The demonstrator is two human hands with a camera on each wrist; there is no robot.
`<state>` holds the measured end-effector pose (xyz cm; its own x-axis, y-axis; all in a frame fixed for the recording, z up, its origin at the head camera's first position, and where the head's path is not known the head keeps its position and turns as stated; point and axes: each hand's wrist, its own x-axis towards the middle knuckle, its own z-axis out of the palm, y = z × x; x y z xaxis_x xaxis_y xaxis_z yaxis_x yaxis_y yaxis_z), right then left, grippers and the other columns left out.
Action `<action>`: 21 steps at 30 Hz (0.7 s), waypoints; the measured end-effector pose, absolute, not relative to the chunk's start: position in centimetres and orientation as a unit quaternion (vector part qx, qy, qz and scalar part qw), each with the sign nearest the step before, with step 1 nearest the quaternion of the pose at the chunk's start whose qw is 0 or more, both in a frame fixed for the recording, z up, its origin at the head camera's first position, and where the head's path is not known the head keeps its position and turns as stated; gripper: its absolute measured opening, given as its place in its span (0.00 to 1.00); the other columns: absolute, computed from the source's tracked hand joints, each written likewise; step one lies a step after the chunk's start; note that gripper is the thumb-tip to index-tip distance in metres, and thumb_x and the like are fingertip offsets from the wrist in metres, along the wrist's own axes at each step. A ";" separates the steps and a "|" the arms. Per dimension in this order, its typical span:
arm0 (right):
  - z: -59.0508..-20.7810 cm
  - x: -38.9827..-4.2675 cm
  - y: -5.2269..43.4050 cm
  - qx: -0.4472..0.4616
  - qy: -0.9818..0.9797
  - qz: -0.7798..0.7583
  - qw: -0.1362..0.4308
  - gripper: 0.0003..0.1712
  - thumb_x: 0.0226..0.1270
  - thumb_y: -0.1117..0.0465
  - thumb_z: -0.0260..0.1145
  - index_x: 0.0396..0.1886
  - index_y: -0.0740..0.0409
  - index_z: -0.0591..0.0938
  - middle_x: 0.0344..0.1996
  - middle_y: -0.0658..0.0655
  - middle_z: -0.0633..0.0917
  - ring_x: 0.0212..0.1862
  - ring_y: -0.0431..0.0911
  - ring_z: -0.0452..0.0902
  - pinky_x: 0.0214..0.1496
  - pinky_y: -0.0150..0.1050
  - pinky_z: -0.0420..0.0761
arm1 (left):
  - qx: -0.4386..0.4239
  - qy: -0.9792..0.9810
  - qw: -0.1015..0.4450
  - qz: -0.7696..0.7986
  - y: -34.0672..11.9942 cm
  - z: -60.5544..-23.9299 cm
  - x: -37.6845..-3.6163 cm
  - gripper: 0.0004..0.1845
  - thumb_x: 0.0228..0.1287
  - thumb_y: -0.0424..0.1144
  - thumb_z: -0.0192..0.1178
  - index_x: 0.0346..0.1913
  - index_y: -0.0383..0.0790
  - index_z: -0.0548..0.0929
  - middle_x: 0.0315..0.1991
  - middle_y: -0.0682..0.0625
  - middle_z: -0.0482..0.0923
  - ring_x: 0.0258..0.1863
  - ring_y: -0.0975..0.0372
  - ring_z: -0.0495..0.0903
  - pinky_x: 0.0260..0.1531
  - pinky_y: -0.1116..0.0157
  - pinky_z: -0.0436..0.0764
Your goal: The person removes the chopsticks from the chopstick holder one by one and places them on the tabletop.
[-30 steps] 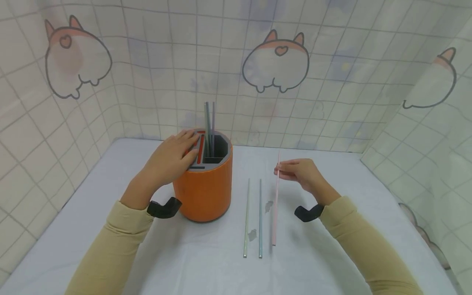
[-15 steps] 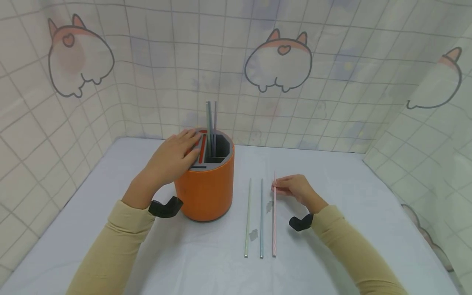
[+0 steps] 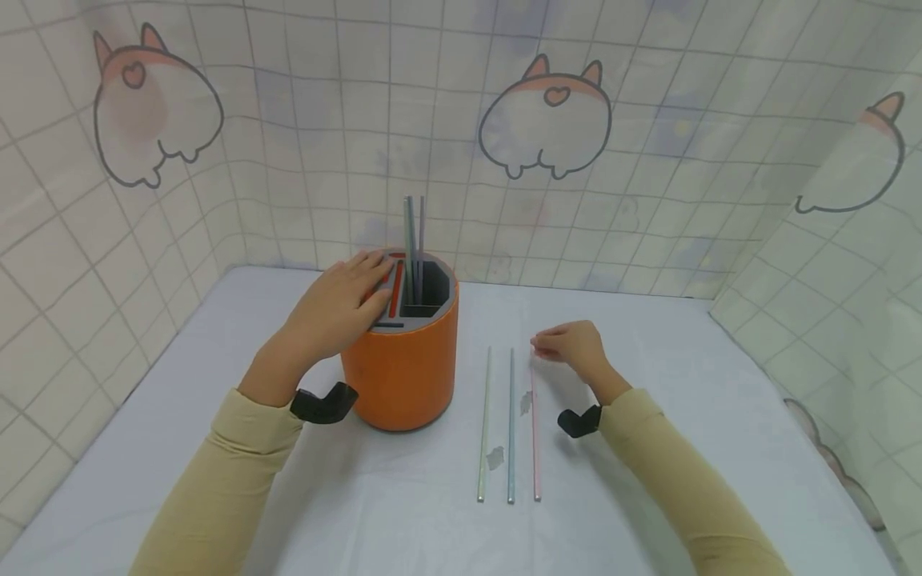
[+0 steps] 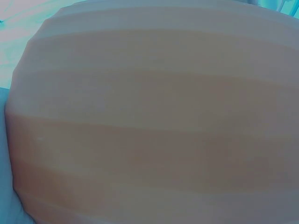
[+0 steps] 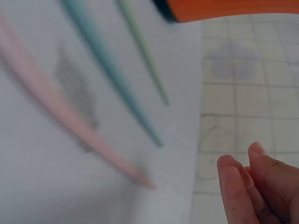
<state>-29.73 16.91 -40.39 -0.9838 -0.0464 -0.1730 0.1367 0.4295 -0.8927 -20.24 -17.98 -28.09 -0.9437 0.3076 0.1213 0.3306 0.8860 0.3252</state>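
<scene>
A pink chopstick [image 3: 535, 448] lies on the table, right of a blue chopstick [image 3: 511, 432] and a pale green chopstick [image 3: 484, 432]. Just over the pink one's far, thin end is my right hand [image 3: 572, 350]. In the right wrist view, its fingertips [image 5: 228, 162] and thumb stand a little apart with nothing between them. My left hand [image 3: 334, 308] rests on top of an orange round utensil holder [image 3: 403, 380], fingers stretched over its grey slotted top. Several more chopsticks [image 3: 409, 240] stand upright in the holder's dark compartment. The holder's curved wall [image 4: 154, 112] fills the left wrist view.
White cloth covers the table [image 3: 403, 512], with grey marks [image 3: 495, 458] near the chopsticks. A checked curtain [image 3: 432, 144] with animal drawings hangs behind and at both sides. Black wrist straps [image 3: 324, 404] sit at both cuffs.
My right hand lowered the pink chopstick beside the blue one, let go of it and rose slightly away. The left hand stayed on the holder.
</scene>
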 end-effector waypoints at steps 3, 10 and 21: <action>-37.5 -30.2 15.4 -0.001 0.816 -0.574 0.076 0.23 0.65 0.62 0.71 0.56 0.70 0.82 0.51 0.66 0.87 0.36 0.34 0.88 0.49 0.31 0.86 | -0.166 -0.970 0.034 -0.174 -18.0 -28.0 -20.2 0.30 0.79 0.46 0.38 0.78 0.37 0.55 0.80 0.40 0.49 0.81 0.46 0.45 0.80 0.46 0.45; -30.8 -30.6 10.8 -0.078 0.782 -0.617 0.046 0.22 0.67 0.58 0.69 0.57 0.63 0.83 0.53 0.63 0.87 0.52 0.45 0.87 0.56 0.35 0.84 | -0.169 -0.969 0.041 -0.176 -18.0 -27.9 -20.2 0.30 0.79 0.46 0.39 0.78 0.37 0.57 0.80 0.40 0.50 0.81 0.46 0.45 0.80 0.45 0.45; -26.2 -30.4 3.8 -0.147 0.738 -0.655 0.068 0.19 0.66 0.60 0.70 0.54 0.64 0.85 0.50 0.62 0.88 0.51 0.48 0.87 0.53 0.36 0.86 | -0.170 -0.969 0.038 -0.176 -17.9 -28.1 -20.4 0.30 0.79 0.46 0.39 0.78 0.37 0.56 0.80 0.40 0.50 0.80 0.46 0.46 0.80 0.45 0.46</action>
<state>-30.43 3.85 -26.23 -0.9475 -0.3061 0.0929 -0.1288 0.0990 -0.9867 -20.36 -17.87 -28.08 -0.9390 0.3170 0.1330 0.3436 0.8797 0.3287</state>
